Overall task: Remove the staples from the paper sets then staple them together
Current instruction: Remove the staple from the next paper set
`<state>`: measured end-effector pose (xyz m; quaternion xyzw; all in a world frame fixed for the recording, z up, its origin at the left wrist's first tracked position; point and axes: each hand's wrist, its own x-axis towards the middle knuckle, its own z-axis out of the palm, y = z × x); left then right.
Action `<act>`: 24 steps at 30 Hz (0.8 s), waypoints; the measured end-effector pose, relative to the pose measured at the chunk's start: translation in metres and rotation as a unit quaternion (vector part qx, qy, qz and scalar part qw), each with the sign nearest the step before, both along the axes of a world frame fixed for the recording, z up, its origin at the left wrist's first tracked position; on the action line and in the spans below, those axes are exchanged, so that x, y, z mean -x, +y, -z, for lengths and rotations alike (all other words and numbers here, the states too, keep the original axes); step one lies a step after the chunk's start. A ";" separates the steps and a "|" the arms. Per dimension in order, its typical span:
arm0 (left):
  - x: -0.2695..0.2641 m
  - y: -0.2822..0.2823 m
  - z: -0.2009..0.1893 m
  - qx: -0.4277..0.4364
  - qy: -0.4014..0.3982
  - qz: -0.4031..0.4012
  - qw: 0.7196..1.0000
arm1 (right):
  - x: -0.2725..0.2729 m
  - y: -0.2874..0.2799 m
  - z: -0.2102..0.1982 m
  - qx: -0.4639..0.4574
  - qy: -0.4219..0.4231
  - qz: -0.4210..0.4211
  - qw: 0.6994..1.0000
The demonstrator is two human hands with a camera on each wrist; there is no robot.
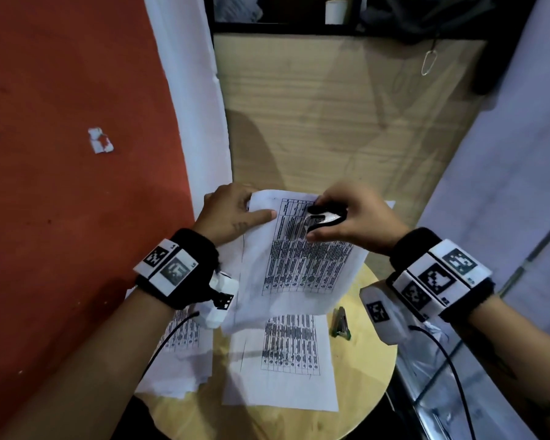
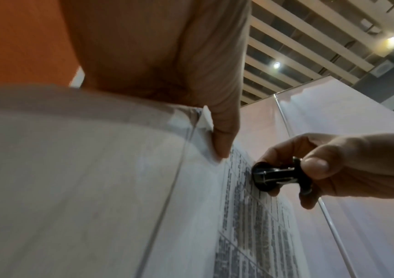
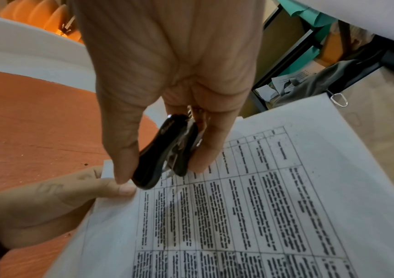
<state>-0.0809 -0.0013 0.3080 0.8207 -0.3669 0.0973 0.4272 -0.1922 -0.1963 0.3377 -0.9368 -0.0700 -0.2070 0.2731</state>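
Observation:
My left hand (image 1: 235, 211) holds a printed paper set (image 1: 299, 262) by its upper left corner, thumb on top, lifted above the round table. In the left wrist view the thumb (image 2: 224, 135) pinches that corner. My right hand (image 1: 356, 214) grips a black staple remover (image 1: 326, 215) between thumb and fingers, its metal claws just above the top of the sheet's table print. The right wrist view shows the staple remover (image 3: 167, 152) close to the left thumb (image 3: 119, 188). Two more paper sets (image 1: 286, 360) lie flat on the table below.
A small stapler (image 1: 340, 323) lies on the round wooden table (image 1: 372, 360) right of the papers. A red wall (image 1: 61, 154) stands on the left, a wooden panel (image 1: 331, 106) ahead with a metal clip (image 1: 428, 62), white partitions on the right.

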 end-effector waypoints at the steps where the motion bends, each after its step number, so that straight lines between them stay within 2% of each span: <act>1: 0.001 0.001 0.000 0.008 0.006 0.011 1.000 | 0.000 0.000 0.000 0.003 0.001 0.003 1.000; 3: 0.003 0.004 -0.003 0.024 0.034 0.036 0.998 | -0.002 0.002 0.003 -0.014 -0.020 0.008 1.000; 5: 0.006 0.006 -0.005 0.040 0.059 0.055 0.996 | -0.001 0.006 0.007 -0.035 -0.121 0.017 0.992; 7: 0.007 0.007 -0.008 0.055 0.063 0.062 0.995 | 0.001 0.013 0.012 0.011 -0.241 0.027 0.970; 9: 0.008 0.008 -0.011 0.070 0.066 0.063 0.993 | 0.002 0.023 0.014 0.104 -0.293 0.021 0.950; 12: 0.011 0.008 -0.014 0.081 0.077 0.064 0.992 | -0.001 0.034 0.014 0.179 -0.289 0.036 0.940; 18: 0.014 0.010 -0.019 0.084 0.084 0.083 0.989 | -0.008 0.049 0.010 0.190 -0.268 0.009 0.944; 24: 0.012 0.012 -0.019 0.088 0.073 0.086 0.990 | -0.009 0.051 0.009 0.203 -0.292 -0.025 0.934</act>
